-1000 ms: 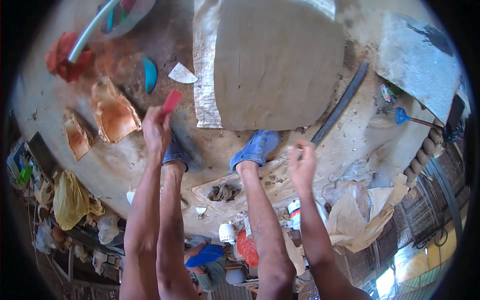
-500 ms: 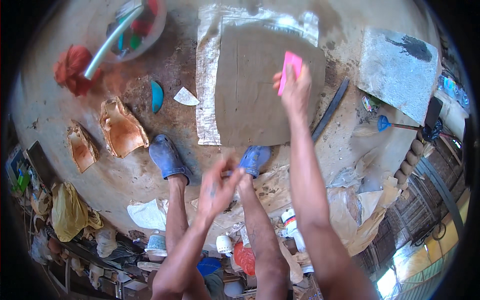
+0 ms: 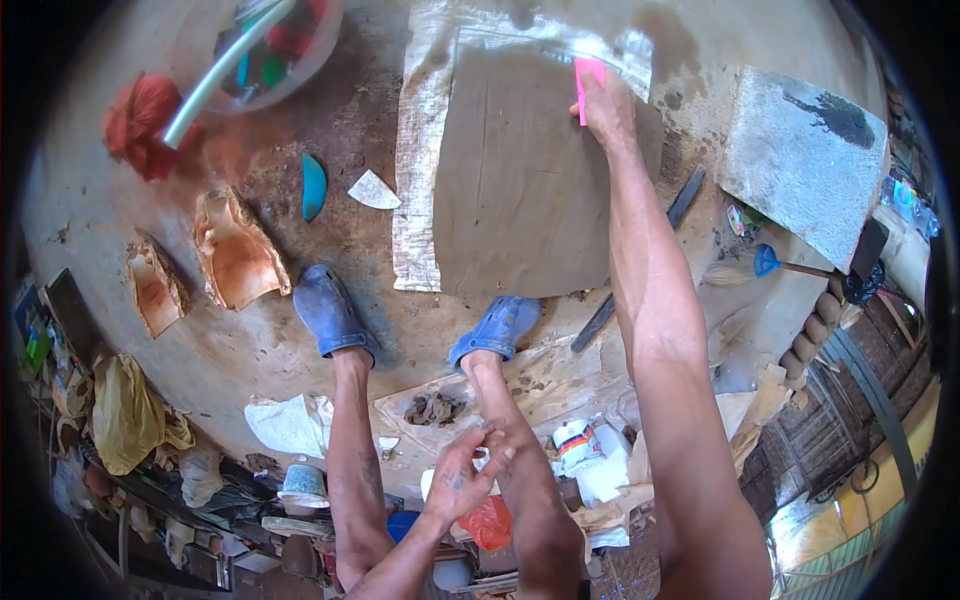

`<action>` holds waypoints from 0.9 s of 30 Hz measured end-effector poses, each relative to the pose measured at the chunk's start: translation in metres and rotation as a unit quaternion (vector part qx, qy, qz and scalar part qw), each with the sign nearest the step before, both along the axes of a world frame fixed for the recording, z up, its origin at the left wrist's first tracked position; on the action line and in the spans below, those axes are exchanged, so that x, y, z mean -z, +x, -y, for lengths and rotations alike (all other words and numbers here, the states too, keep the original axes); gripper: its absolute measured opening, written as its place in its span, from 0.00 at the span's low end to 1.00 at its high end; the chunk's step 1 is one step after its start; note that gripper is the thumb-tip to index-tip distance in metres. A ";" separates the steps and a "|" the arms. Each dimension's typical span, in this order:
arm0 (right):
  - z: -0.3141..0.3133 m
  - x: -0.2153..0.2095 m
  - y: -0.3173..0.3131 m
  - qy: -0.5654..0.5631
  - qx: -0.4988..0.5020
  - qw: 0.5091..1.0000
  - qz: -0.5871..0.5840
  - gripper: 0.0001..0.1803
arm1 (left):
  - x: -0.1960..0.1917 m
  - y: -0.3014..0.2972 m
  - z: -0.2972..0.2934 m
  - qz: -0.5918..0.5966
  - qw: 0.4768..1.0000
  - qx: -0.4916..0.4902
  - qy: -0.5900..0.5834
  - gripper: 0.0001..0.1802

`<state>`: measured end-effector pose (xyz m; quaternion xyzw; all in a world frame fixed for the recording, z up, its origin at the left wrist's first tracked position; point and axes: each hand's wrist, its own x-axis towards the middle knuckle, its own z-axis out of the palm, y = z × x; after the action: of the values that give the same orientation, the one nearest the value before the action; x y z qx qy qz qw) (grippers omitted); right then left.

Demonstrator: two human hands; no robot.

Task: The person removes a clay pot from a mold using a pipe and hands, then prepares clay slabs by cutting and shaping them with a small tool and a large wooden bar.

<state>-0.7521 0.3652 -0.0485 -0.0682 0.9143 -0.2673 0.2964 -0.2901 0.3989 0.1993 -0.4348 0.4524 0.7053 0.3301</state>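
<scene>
far left: a red cloth bundle (image 3: pixel 140 122) sits on the concrete floor (image 3: pixel 260 350), and below it two orange-brown curved clay pieces (image 3: pixel 235 248) lie side by side.

top left: a round basin (image 3: pixel 275 45) with coloured bits inside and a pale hose (image 3: pixel 222 70) running across it.

between basin and slab: a small blue half-round scraper (image 3: pixel 313 186) and a white wedge-shaped shard (image 3: pixel 373 190), near each other but not touching.

feet: blue clogs (image 3: pixel 330 312), one on each foot, the right one just touching the near edge of the woven sack (image 3: pixel 415 180).

left hand: the left hand (image 3: pixel 462 478) is way down low, in front of the right shin, fingers loosely half-curled and holding nothing that I can see. It's well apart from the slab.

slab: a big flat square clay slab (image 3: pixel 520 180) lies on the woven sack, straight ahead of the feet.

right hand: the right hand (image 3: pixel 605 105) is stretched out to the slab's far right corner, fingers closed around a pink flat scraper (image 3: pixel 586 82). The scraper's pretty much upright and looks to be touching the slab's top edge, though I can't tell for sure.

right of the arm: a dark flat bar (image 3: pixel 645 255) lies slanted on the floor beside the slab, partly hidden behind the forearm.

far right: a grey stone block (image 3: pixel 800 165) with a dark stain, and just below it a blue-headed brush (image 3: pixel 770 262).
</scene>
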 end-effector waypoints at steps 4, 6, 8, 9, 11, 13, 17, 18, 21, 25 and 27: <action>0.004 -0.001 0.001 0.029 -0.023 0.999 -0.010 0.23 | 0.011 0.004 0.001 -0.005 0.998 -0.036 -0.048 0.28; 0.004 0.000 0.000 0.036 -0.028 0.999 -0.019 0.23 | 0.013 0.003 0.001 -0.015 0.998 -0.035 -0.052 0.29; 0.000 0.001 -0.009 0.040 -0.063 0.997 -0.028 0.21 | 0.013 0.000 0.001 -0.029 0.999 -0.017 -0.043 0.28; 0.004 -0.001 -0.005 0.039 -0.066 0.997 -0.023 0.21 | 0.013 0.002 0.002 -0.024 0.999 -0.019 -0.044 0.28; 0.011 -0.008 0.001 0.057 -0.092 0.994 -0.017 0.20 | 0.014 0.004 0.004 -0.031 0.998 -0.033 -0.048 0.28; 0.005 -0.009 -0.003 0.066 -0.094 0.993 -0.014 0.20 | 0.014 0.001 0.004 -0.031 0.998 -0.034 -0.045 0.29; -0.001 -0.016 0.016 0.068 -0.083 0.994 -0.005 0.19 | 0.015 0.001 0.008 -0.035 0.997 -0.037 -0.055 0.29; -0.005 -0.015 0.023 0.077 -0.088 0.993 -0.005 0.19 | 0.016 0.001 0.008 -0.032 0.997 -0.038 -0.053 0.29; -0.019 -0.017 0.044 0.077 -0.104 0.991 -0.011 0.19 | 0.017 0.000 0.009 -0.022 0.998 -0.031 -0.051 0.29; -0.033 -0.019 0.068 0.080 -0.101 0.992 -0.008 0.18 | 0.016 0.000 0.012 -0.029 0.997 -0.037 -0.057 0.28; -0.043 -0.020 0.082 0.067 -0.090 0.994 0.003 0.17 | 0.015 -0.001 0.014 -0.030 0.997 -0.042 -0.056 0.28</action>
<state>-0.6702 0.4081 -0.0287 -0.1300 0.9193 -0.1780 0.3259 -0.2911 0.3846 0.1839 -0.4499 0.4820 0.7048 0.2618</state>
